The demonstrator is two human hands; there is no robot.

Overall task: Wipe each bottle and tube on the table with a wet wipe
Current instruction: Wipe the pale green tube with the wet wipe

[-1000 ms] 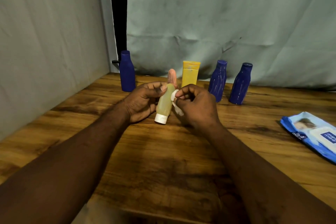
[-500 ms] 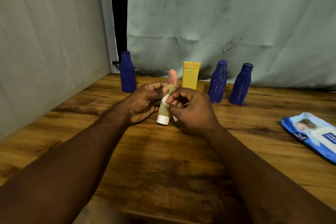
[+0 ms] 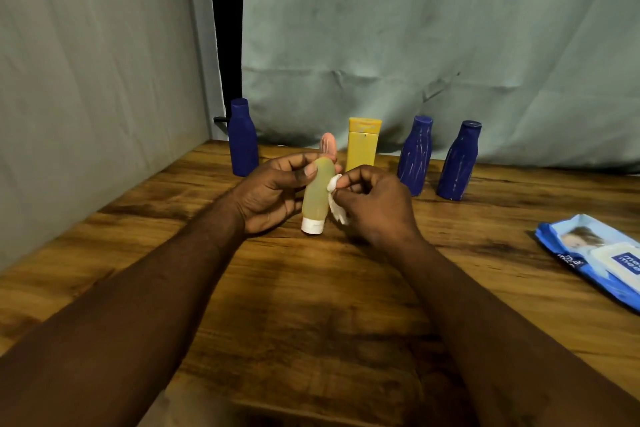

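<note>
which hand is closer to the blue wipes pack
Right. The right hand, pinching the wet wipe, is left of the wipes pack, not touching it; the left hand, holding the yellow-green tube, is farther left.

Wooden desk, dark grain. Creased pale grey-green cloth backdrop behind far edge; similar side cloth along left edge. Narrow dark gap btwn them at far-left corner. Light dim.
</note>
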